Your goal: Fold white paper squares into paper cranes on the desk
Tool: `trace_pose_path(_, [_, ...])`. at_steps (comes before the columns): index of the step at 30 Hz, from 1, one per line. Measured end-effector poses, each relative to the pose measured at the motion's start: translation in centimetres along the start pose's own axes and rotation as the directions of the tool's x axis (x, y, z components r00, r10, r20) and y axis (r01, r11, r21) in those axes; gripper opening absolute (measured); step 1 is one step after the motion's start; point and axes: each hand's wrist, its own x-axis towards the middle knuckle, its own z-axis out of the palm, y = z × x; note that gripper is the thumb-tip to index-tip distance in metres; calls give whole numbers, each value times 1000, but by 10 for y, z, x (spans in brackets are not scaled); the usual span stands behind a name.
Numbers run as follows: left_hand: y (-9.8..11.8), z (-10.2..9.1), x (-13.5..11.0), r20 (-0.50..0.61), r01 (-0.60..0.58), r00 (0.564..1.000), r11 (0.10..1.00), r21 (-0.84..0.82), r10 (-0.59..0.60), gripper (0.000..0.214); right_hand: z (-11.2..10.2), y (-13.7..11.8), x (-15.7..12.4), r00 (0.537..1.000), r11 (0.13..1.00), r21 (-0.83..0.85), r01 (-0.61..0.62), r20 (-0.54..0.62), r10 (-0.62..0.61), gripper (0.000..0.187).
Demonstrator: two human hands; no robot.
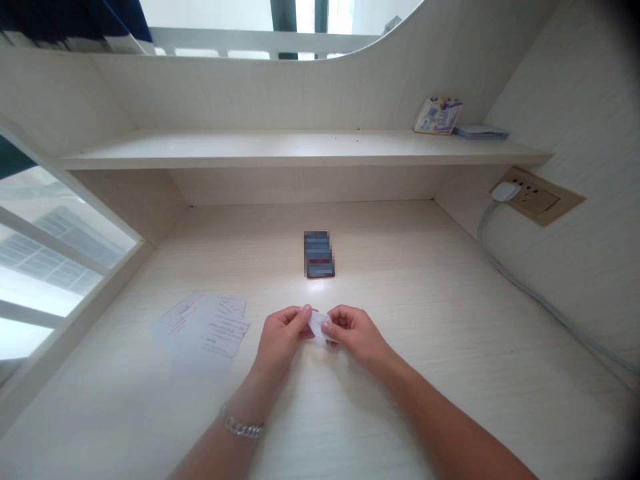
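Note:
Between my two hands, just above the desk or resting on it, is a small piece of white paper (319,325); I cannot tell whether it touches the desk. My left hand (284,333) pinches its left side between thumb and fingers, and a chain bracelet is on that wrist. On the right side, my right hand (356,333) grips the paper with the thumb on top. Beyond the hands lies a dark, phone-like flat object (319,255), its surface blurred out. Left of my hands, several printed sheets of paper (210,327) overlap on the desk.
A shelf (300,145) spans the back of the pale desk (450,300). On its right end are a colourful packet (438,115) and a flat stack (481,132). A grey cable (530,300) runs from a white plug (505,192) down the right wall.

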Motion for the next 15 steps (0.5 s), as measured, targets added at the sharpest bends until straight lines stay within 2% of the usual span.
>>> trace_pose_path(7, [8,-2,0,59,61,997,994,-93,-56,33,-2,-5,-2,1000,993,112,-25,8,24,33])
trace_pose_path(11, [11,1,-5,139,-32,989,991,-134,50,31,-2,-10,-6,995,944,319,-86,82,63,39])
trace_pose_path(15, [11,3,-7,179,-130,976,992,3,127,23,-2,-13,-9,981,911,380,-162,163,107,39])
